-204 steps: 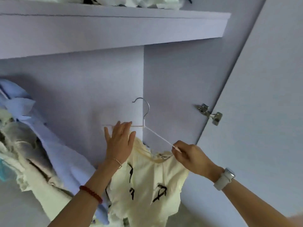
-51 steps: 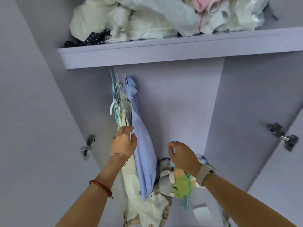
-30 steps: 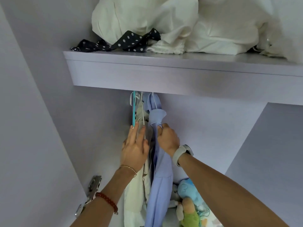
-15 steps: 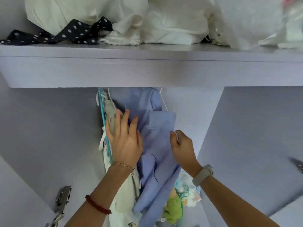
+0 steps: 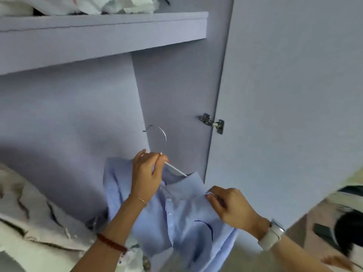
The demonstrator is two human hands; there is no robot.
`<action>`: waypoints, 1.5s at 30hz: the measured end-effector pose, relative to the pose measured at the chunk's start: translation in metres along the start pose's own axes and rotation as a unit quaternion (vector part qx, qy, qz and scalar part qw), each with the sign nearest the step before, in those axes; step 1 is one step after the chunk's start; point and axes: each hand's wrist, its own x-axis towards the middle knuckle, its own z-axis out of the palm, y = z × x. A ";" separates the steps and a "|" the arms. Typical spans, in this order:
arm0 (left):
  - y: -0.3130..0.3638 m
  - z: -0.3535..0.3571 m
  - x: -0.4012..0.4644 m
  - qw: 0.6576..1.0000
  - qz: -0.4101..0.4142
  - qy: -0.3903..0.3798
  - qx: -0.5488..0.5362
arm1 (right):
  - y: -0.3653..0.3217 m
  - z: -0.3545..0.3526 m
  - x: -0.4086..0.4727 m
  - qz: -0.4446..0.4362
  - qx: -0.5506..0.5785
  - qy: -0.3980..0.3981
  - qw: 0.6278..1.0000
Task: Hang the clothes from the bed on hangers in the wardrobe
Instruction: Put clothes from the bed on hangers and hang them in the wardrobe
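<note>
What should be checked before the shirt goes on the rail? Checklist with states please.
1. Left hand grips the hanger at the base of its hook: ok.
2. Hook free and pointing up, nothing caught on it: ok.
3. Shirt seated on both hanger arms: cannot tell, the left arm is hidden behind the hand.
4. Right hand pinches the shirt just below the collar: ok.
5. Door open, clear of the path: ok.
6. Rail and a free slot on it: cannot tell, the rail is out of view below the shelf.
</note>
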 end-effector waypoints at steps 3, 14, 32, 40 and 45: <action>0.054 0.049 -0.013 0.995 0.033 -0.065 -0.064 | 0.019 -0.045 -0.048 0.057 0.002 0.014 0.998; 0.244 0.195 -0.051 0.922 0.170 -0.305 -0.169 | 0.046 -0.145 -0.199 0.274 -0.061 0.199 0.939; 0.395 0.285 -0.203 0.493 0.422 -0.750 -0.130 | -0.028 -0.108 -0.358 0.699 0.049 0.349 0.622; 0.510 0.272 -0.225 0.496 0.529 -0.664 -0.179 | -0.034 -0.147 -0.398 0.659 -0.053 0.529 0.532; 0.574 0.286 -0.204 0.588 0.552 -0.556 -0.202 | 0.001 -0.211 -0.417 0.589 -0.090 0.580 0.555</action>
